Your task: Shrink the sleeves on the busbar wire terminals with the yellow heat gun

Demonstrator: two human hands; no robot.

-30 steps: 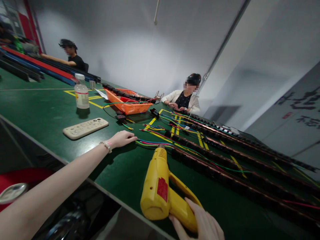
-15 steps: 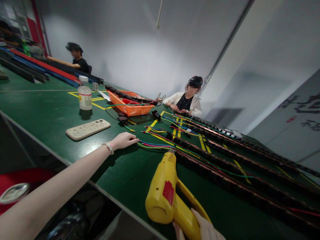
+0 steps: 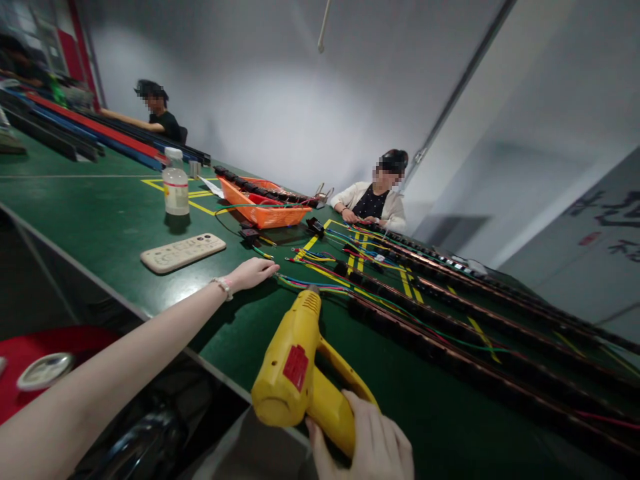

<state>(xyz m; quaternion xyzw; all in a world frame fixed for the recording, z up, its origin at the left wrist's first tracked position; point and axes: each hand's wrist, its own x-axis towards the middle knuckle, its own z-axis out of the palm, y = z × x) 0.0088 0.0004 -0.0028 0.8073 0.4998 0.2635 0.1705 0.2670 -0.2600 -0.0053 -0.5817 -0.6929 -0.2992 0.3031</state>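
A yellow heat gun [image 3: 285, 360] with a red label is held by its handle in my right hand [image 3: 367, 437]. Its nozzle points away from me at a bundle of coloured wires [image 3: 327, 288], close to them; contact cannot be told. My left hand [image 3: 251, 274], wearing a light bracelet, pinches the free ends of these wires just above the table. From my fingers the wires run right into a long dark bar with copper-coloured edges [image 3: 400, 327]. Short wires with metal terminals [image 3: 315, 255] lie just beyond.
Several more long bars [image 3: 480, 300] stretch across the green table [image 3: 120, 233]. A phone [image 3: 184, 253], a bottle [image 3: 175, 187] and an orange basket [image 3: 265, 217] stand left and behind. A co-worker [image 3: 373, 200] sits opposite. The table's near edge runs under my left forearm.
My right hand has moved the heat gun left, so its nozzle has shifted along the wires toward my left hand. My left hand keeps its pinch. The view has shifted slightly.
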